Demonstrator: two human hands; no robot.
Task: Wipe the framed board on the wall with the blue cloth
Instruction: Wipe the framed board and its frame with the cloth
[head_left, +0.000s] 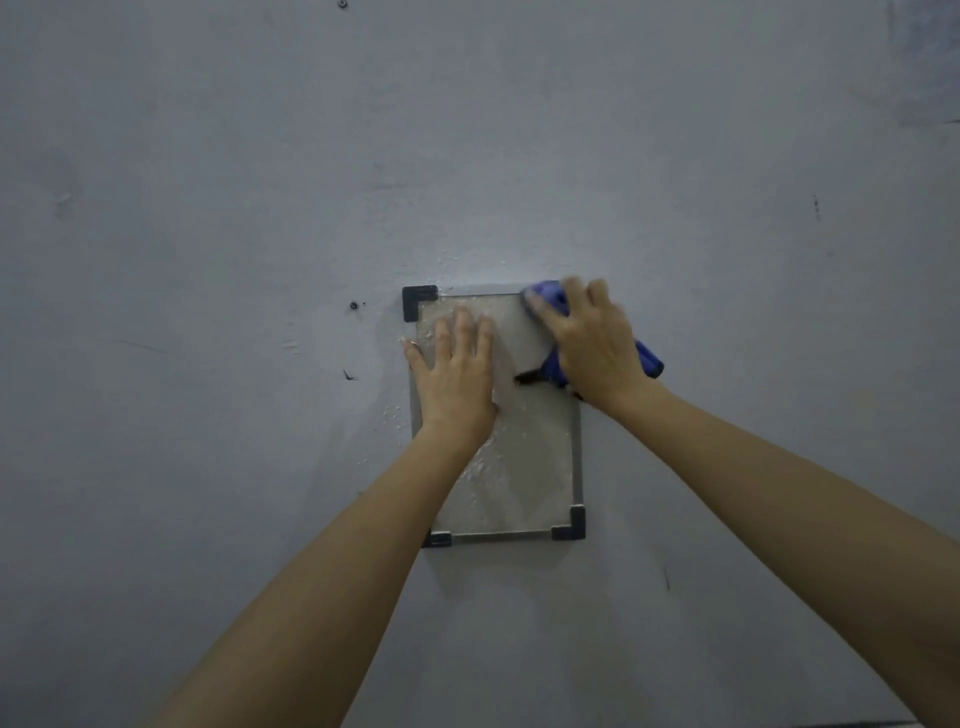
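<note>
A small framed board (530, 467) with a grey metal rim and black plastic corners hangs upright on the wall. Its surface is wet, with droplets and streaks. My left hand (454, 371) lies flat on the board's upper left part, fingers spread, holding nothing. My right hand (592, 340) presses the blue cloth (550, 301) against the board's top right corner, which it hides. More of the cloth sticks out past my wrist on the right. A dark mark shows on the board just below that hand.
The grey painted wall (260, 182) fills the view. A screw (354, 305) sits in the wall left of the board, another near the top edge. Small dark scuffs dot the wall left and right of the board.
</note>
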